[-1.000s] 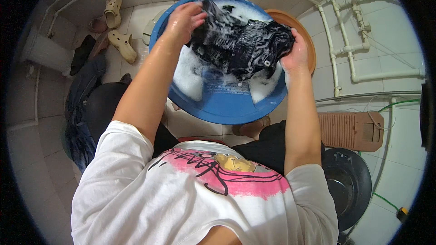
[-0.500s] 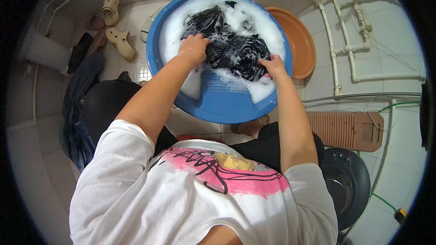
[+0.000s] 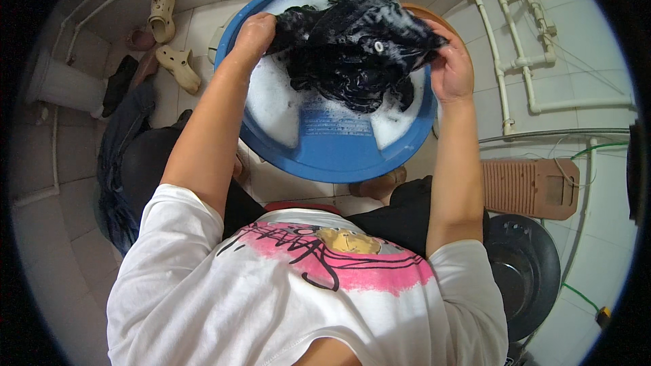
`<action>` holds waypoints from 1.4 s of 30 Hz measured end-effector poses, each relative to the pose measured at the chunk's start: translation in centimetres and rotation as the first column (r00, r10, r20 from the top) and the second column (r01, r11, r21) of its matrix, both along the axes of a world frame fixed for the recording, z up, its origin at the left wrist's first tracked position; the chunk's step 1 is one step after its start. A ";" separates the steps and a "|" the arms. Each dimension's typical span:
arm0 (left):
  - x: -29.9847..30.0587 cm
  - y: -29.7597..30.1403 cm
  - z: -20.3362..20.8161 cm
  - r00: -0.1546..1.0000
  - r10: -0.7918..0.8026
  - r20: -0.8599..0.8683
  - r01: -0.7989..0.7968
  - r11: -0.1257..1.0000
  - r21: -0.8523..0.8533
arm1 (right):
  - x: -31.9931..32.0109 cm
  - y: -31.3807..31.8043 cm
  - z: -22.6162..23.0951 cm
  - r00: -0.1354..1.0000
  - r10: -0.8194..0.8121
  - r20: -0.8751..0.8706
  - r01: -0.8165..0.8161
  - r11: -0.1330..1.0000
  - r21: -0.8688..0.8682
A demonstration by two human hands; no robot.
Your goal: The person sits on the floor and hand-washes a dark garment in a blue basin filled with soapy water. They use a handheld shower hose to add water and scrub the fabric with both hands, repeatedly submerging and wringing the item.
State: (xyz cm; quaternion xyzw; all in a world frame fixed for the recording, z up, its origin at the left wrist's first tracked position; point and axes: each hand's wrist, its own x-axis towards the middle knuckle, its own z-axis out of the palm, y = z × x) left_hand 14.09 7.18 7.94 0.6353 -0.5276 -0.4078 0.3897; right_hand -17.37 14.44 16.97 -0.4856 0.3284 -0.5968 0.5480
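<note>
A wet black garment (image 3: 346,54), streaked with suds, is stretched between my two hands above a blue washtub (image 3: 325,163). My left hand (image 3: 255,35) is closed on its left end by the tub's rim. At the right, my right hand (image 3: 451,64) grips a corner of the cloth, with the thumb and fingers pinched on it. A small white ring-shaped spot shows on the fabric. Its lower folds hang over white foam (image 3: 274,105) and the tub's ribbed washboard slope (image 3: 336,124). The garment's exact kind cannot be made out.
An orange-brown basin (image 3: 424,12) sits behind the tub. Beige clogs (image 3: 178,68) and dark clothes (image 3: 125,163) lie to the left. At the right are white pipes (image 3: 498,61), a brown washboard (image 3: 525,186), a black basin (image 3: 519,271) and a green cord (image 3: 580,296).
Both hands have risen and moved apart, lifting the black garment out of the foam and spreading it. My right hand has gone up and to the right, my left hand up and left.
</note>
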 end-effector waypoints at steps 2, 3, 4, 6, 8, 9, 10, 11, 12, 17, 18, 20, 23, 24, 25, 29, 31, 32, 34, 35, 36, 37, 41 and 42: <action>-0.8 0.8 0.8 0.973 -0.027 0.227 0.057 0.990 -0.125 | 0.9 0.8 1.2 0.950 0.233 -0.206 -0.243 0.970 -0.027; -1.2 1.6 1.8 0.959 -0.091 0.270 0.141 0.975 -0.172 | 1.4 1.1 1.6 0.867 0.371 -0.334 -0.397 0.918 -0.012; -1.8 1.6 0.9 0.953 -0.125 0.276 0.188 0.959 -0.212 | 2.2 0.9 1.3 0.748 0.472 -0.467 -0.503 0.862 0.066; -3.2 2.5 0.2 0.911 -0.193 0.363 0.292 0.925 -0.243 | 3.6 1.1 0.3 0.445 0.595 -0.669 -0.548 0.772 0.322; -4.4 3.2 -0.7 0.821 -0.269 0.503 0.433 0.868 -0.242 | 3.6 1.7 -1.8 0.171 0.601 -0.781 -0.476 0.744 0.469; -4.3 3.5 -1.1 0.750 -0.252 0.611 0.493 0.829 -0.263 | 4.3 2.2 -1.4 0.048 0.651 -0.758 -0.351 0.721 0.597; -4.1 4.0 -1.5 0.720 -0.335 0.607 0.482 0.871 -0.091 | 4.0 2.1 -2.3 -0.037 0.632 -0.774 -0.277 0.738 0.616; -3.9 4.7 -1.8 0.693 -0.417 0.588 0.461 0.884 0.084 | 3.5 2.1 -3.3 -0.122 0.614 -0.780 -0.200 0.754 0.625; -3.5 5.2 -1.6 0.610 -0.475 0.635 0.472 0.861 0.190 | 3.4 2.0 -3.4 -0.164 0.585 -0.794 -0.143 0.783 0.606; -3.8 5.9 0.0 0.514 -0.509 0.690 0.500 0.832 0.240 | 2.4 1.8 -6.2 -0.202 0.103 -0.974 -0.053 0.992 0.116; -4.4 6.1 1.0 0.478 -0.524 0.705 0.530 0.812 0.244 | 2.9 1.9 -6.8 -0.142 0.068 -0.987 -0.061 0.995 0.078; -5.7 7.3 3.6 0.502 -0.516 0.694 0.577 0.798 0.176 | 3.6 2.3 -9.4 -0.003 0.020 -1.000 -0.072 0.997 0.020; -7.4 9.4 7.2 0.569 -0.566 0.596 0.679 0.732 0.047 | 3.6 2.2 -12.6 0.104 -0.030 -0.994 -0.098 0.994 -0.040; -8.0 10.3 7.9 0.494 -0.645 0.583 0.752 0.654 0.087 | 2.8 1.6 -12.2 0.088 -0.045 -0.995 -0.105 0.993 -0.055; -8.5 11.4 8.1 0.398 -0.706 0.585 0.817 0.563 0.123 | 2.4 1.0 -11.0 0.070 -0.055 -0.996 -0.116 0.991 -0.063; -7.4 12.5 6.1 0.275 -0.946 0.173 0.929 0.308 0.206 | 0.4 -0.3 -6.3 0.104 -0.102 -0.989 -0.250 0.960 -0.125; -5.9 10.5 3.9 0.489 -0.848 -0.205 0.842 0.397 0.366 | -0.1 0.2 -5.2 -0.017 0.110 -0.994 -0.372 0.922 0.109; -5.0 9.3 3.3 0.683 -0.713 -0.159 0.709 0.596 0.376 | -0.2 0.7 -4.9 -0.068 0.231 -0.971 -0.416 0.878 0.237; -2.2 5.8 -3.7 0.820 -0.434 0.373 0.388 0.901 0.196 | 0.9 1.7 -4.0 -0.120 0.475 -0.872 -0.405 0.778 0.480; -2.0 5.4 -3.5 0.791 -0.419 0.445 0.341 0.907 0.249 | 1.3 1.9 -3.1 -0.141 0.542 -0.828 -0.399 0.735 0.549; -2.4 5.7 -4.1 0.867 -0.382 0.320 0.292 0.910 0.294 | 1.8 1.7 -2.6 -0.101 0.640 -0.762 -0.353 0.693 0.629; -3.3 6.2 -4.4 0.924 -0.329 0.193 0.250 0.904 0.346 | 2.1 1.2 -2.5 -0.053 0.727 -0.684 -0.311 0.639 0.703; -7.2 7.2 -3.1 0.905 -0.137 -0.402 0.290 0.891 0.349 | 4.4 2.6 -6.4 0.094 0.494 -0.864 -0.663 0.678 0.316; -7.4 6.8 -3.8 0.808 -0.063 -0.585 0.325 0.876 0.356 | 5.9 3.6 -5.7 0.020 0.504 -0.864 -0.663 0.653 0.365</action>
